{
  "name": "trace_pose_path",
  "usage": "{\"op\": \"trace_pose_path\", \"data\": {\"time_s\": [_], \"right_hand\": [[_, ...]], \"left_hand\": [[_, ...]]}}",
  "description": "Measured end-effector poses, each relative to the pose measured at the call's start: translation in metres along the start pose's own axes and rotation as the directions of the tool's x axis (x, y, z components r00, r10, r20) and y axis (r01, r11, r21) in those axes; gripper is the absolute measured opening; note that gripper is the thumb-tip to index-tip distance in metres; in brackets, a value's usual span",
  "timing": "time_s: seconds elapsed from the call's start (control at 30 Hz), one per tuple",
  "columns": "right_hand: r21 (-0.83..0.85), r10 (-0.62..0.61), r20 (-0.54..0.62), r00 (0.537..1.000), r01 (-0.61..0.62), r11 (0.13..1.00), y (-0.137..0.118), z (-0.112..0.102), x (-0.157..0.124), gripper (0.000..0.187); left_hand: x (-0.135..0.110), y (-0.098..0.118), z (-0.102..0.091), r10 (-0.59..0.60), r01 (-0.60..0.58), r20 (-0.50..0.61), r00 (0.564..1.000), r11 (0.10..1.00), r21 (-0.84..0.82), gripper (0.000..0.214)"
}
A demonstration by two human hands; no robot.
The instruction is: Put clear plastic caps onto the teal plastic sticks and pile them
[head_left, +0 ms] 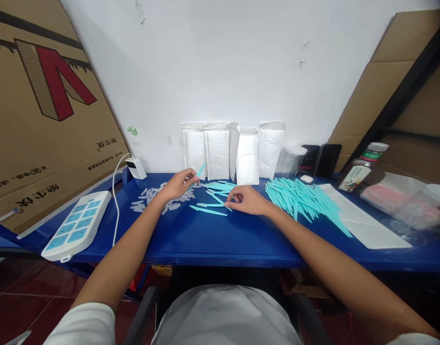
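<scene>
My left hand [179,184] is closed in a pinch on a slim turquoise plastic stick [201,168], which points up and to the right. Under and around it lie several small translucent pieces [145,197], like little caps. My right hand [247,199] has its thumb and fingers pressed together at the end of another turquoise stick [211,205] lying on the table. One more turquoise stick [208,211] lies just in front of it. Behind, between the hands, is a small group of turquoise sticks [220,186]. A larger pile of them [295,196] spreads to the right.
White padded envelopes [218,152] lean against the wall. A white power strip [78,223] and a small white charger [136,167] with a cable are on the left. A clear jar [290,162], two dark phones [327,160], a bottle [363,167] and a white sheet [370,225] are on the right.
</scene>
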State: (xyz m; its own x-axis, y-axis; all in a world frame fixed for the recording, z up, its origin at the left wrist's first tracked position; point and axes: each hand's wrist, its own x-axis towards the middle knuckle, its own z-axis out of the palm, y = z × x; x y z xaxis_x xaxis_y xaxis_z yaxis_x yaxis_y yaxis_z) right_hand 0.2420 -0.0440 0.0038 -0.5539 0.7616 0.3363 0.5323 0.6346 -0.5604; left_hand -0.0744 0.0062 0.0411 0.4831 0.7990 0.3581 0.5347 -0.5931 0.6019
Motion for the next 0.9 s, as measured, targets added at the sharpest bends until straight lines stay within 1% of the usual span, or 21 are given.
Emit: {"op": "trace_pose_path", "data": {"time_s": [0.03, 0.1, 0.2, 0.3, 0.37, 0.4, 0.47, 0.53, 0.57, 0.6, 0.67, 0.73, 0.77, 0.8, 0.87, 0.9], "right_hand": [[-0.003, -0.02, 0.032, 0.999, 0.02, 1.0, -0.006, 0.005, 0.0, 0.032], [-0.032, -0.04, 0.082, 0.996, 0.043, 0.999, -0.015, 0.014, 0.001, 0.03], [-0.058, 0.002, 0.163, 0.987, 0.008, 0.998, -0.021, 0.022, 0.002, 0.023], [-0.031, 0.074, 0.272, 0.959, -0.068, 0.997, -0.018, 0.016, 0.001, 0.024], [-0.002, 0.116, 0.357, 0.927, -0.123, 0.992, -0.014, 0.007, 0.0, 0.027], [0.01, 0.131, 0.396, 0.909, -0.147, 0.989, -0.013, 0.002, -0.002, 0.03], [0.024, 0.147, 0.451, 0.88, -0.176, 0.984, -0.01, -0.006, -0.004, 0.036], [0.024, 0.151, 0.477, 0.866, -0.185, 0.982, -0.009, -0.009, -0.005, 0.041], [0.024, 0.154, 0.485, 0.861, -0.189, 0.982, -0.009, -0.01, -0.006, 0.042], [0.026, 0.156, 0.494, 0.855, -0.194, 0.981, -0.009, -0.011, -0.006, 0.042], [0.041, 0.155, 0.521, 0.84, -0.206, 0.978, -0.011, -0.016, -0.006, 0.043], [0.077, 0.142, 0.528, 0.837, -0.214, 0.974, -0.013, -0.03, -0.008, 0.044], [0.099, 0.136, 0.509, 0.85, -0.214, 0.972, -0.013, -0.041, -0.01, 0.046], [0.121, 0.14, 0.469, 0.872, -0.22, 0.968, -0.013, -0.055, -0.013, 0.048], [0.13, 0.197, 0.331, 0.923, -0.251, 0.959, -0.008, -0.087, -0.023, 0.053], [0.106, 0.241, 0.244, 0.939, -0.273, 0.956, -0.003, -0.104, -0.03, 0.055]], "left_hand": [[0.001, 0.001, 0.004, 0.002, -0.003, -0.034, 0.999, 0.999, -0.049, 0.042], [0.002, 0.003, 0.012, 0.002, -0.011, -0.067, 0.998, 0.991, -0.13, 0.038], [0.003, 0.002, 0.019, -0.029, 0.011, -0.095, 0.995, 0.982, -0.187, 0.036], [0.004, -0.003, 0.019, -0.063, 0.04, -0.137, 0.989, 0.985, -0.167, 0.036], [0.005, -0.007, 0.017, -0.072, 0.052, -0.153, 0.986, 0.991, -0.126, 0.038], [0.004, -0.009, 0.015, -0.075, 0.062, -0.139, 0.987, 0.994, -0.094, 0.04], [0.003, -0.008, 0.012, -0.083, 0.082, -0.06, 0.995, 0.996, -0.023, 0.045], [0.001, -0.003, 0.009, -0.096, 0.094, 0.088, 0.991, 0.995, 0.03, 0.048], [0.0, 0.001, 0.008, -0.099, 0.092, 0.174, 0.98, 0.995, 0.046, 0.049], [-0.001, 0.004, 0.007, -0.101, 0.09, 0.258, 0.961, 0.994, 0.056, 0.049], [-0.003, 0.008, 0.007, -0.109, 0.091, 0.403, 0.908, 0.994, 0.064, 0.05], [-0.004, 0.009, 0.008, -0.124, 0.102, 0.481, 0.868, 0.992, 0.071, 0.049], [-0.004, 0.008, 0.009, -0.133, 0.109, 0.494, 0.859, 0.991, 0.078, 0.048], [-0.004, 0.006, 0.009, -0.141, 0.114, 0.497, 0.856, 0.99, 0.085, 0.047], [-0.003, 0.002, 0.011, -0.144, 0.11, 0.487, 0.861, 0.989, 0.097, 0.046], [-0.003, 0.001, 0.011, -0.139, 0.104, 0.478, 0.867, 0.99, 0.1, 0.047]]}}
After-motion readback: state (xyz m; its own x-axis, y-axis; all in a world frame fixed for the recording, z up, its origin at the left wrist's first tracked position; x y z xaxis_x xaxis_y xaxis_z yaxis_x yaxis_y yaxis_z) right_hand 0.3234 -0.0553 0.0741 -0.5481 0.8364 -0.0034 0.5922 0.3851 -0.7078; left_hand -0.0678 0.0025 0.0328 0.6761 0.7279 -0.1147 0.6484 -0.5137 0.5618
